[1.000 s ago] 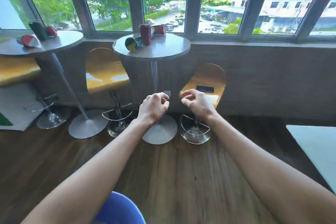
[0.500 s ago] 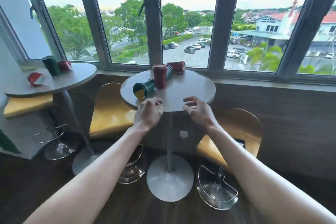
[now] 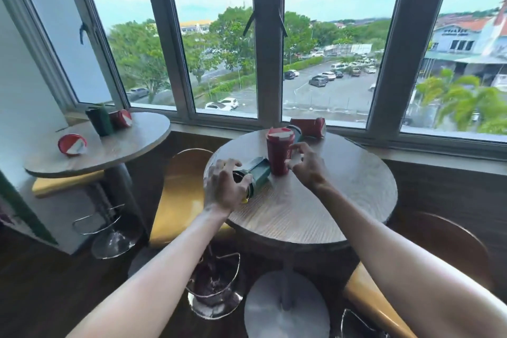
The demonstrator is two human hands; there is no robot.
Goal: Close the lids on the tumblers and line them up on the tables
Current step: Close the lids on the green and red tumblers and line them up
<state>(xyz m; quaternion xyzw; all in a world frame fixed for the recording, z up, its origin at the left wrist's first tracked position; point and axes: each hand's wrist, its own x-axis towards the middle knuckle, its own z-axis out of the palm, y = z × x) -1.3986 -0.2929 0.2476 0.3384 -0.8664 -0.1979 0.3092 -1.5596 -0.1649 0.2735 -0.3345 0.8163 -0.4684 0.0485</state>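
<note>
1. Tumblers are sitting on two round tables by the window. On the near table (image 3: 343,200), at the centre of the frame, a green tumbler (image 3: 258,174) is lying on its side, a red tumbler (image 3: 279,152) is standing upright just behind it, another red one (image 3: 307,127) is lying at the far edge by the sill, and a darker one (image 3: 296,132) is partly hiding between them.
2. On the far table (image 3: 131,143), at the left of the frame, a dark green tumbler (image 3: 100,119) is standing, a red one (image 3: 120,118) is lying beside it, and a red lid or cup (image 3: 72,144) is lying nearer the camera; which it is cannot be told.
3. The left hand (image 3: 223,188) is curling, fingers spread wide, over the open end of the lying green tumbler, touching or about to touch it; a firm grasp cannot be confirmed.
4. The right hand (image 3: 306,163) is reaching with fingers half open beside the upright red tumbler, seemingly not yet clasping it.
5. Judging from this, the lying tumbler is at risk of rolling toward the table's left edge if the left hand is pushing rather than gripping.
6. The right hand is close enough to be knocking the upright tumbler over while closing in.
</note>
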